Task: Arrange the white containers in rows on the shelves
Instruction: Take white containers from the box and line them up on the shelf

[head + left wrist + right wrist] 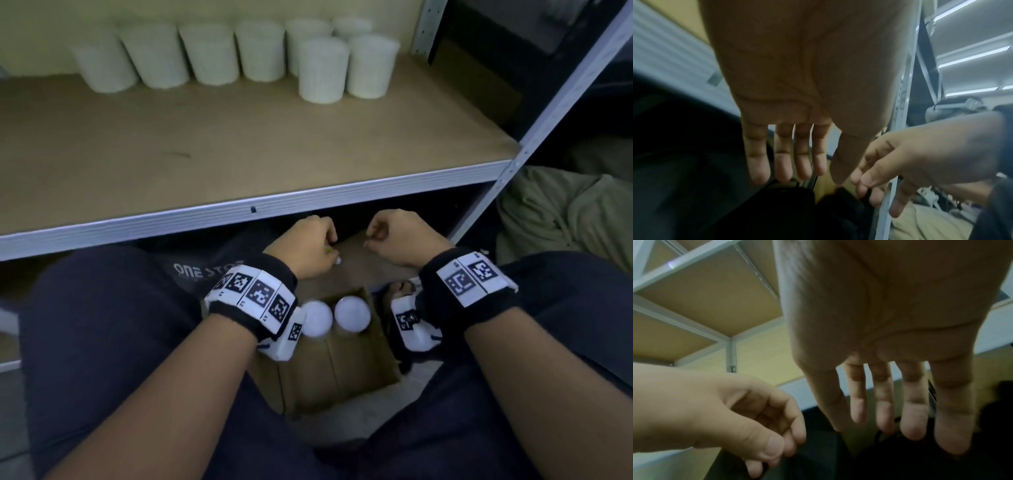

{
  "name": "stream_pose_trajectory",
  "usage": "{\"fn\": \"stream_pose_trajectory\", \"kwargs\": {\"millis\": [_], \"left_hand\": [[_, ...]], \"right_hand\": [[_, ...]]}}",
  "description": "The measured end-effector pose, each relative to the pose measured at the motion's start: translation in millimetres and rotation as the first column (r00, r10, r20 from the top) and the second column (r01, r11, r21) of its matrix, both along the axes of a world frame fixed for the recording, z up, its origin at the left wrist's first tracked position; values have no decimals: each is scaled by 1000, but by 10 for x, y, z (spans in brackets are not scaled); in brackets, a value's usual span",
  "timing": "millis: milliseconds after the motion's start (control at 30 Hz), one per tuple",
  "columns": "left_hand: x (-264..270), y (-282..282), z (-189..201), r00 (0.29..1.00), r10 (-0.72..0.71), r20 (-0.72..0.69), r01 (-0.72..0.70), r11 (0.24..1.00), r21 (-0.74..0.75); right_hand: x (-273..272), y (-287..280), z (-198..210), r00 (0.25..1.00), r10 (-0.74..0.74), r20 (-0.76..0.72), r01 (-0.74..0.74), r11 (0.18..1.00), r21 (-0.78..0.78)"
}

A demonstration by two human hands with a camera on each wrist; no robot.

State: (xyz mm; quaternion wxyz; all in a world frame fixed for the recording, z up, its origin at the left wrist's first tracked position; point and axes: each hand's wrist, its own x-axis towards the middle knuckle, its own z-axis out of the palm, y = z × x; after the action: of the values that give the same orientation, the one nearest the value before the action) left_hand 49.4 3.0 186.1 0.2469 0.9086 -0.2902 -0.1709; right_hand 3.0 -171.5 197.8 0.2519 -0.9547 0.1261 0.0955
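Observation:
Several white containers stand in a row at the back of the shelf; two more stand in front of the row's right end. Two further white containers sit in an open cardboard box between my knees. My left hand and right hand hover side by side over the box's far end, under the shelf's front edge. The wrist views show the left hand and the right hand with relaxed, hanging fingers that hold nothing.
The shelf's metal front rail runs just above both hands, and a grey upright post rises at the right. A dark bag with white lettering lies left of the box. Olive cloth is heaped at the right.

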Motion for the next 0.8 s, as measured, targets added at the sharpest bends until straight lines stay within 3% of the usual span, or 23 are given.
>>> {"fn": "stream_pose_trajectory", "kwargs": {"millis": [233,367,500,700,800], "left_hand": [[46,-14,-717,976,42,-213,1,980,199],[52,-68,-1159,965,72,-254,1,961,276],[23,-93,-1559,953,96,-286,3,945,327],[-31,-156,-2085,926,162,-342,-11,915,403],[-55,-185,-2284,910,195,-366,-26,907,419]], "right_hand": [[109,18,-711,962,-2,-273,-3,1000,-18],[153,3,-1112,920,-11,-392,-15,998,-62],[132,19,-1486,869,60,-491,-130,986,-109],[119,120,-1876,881,84,-465,-156,980,-120],[92,166,-2145,853,54,-519,-135,984,-120]]}}
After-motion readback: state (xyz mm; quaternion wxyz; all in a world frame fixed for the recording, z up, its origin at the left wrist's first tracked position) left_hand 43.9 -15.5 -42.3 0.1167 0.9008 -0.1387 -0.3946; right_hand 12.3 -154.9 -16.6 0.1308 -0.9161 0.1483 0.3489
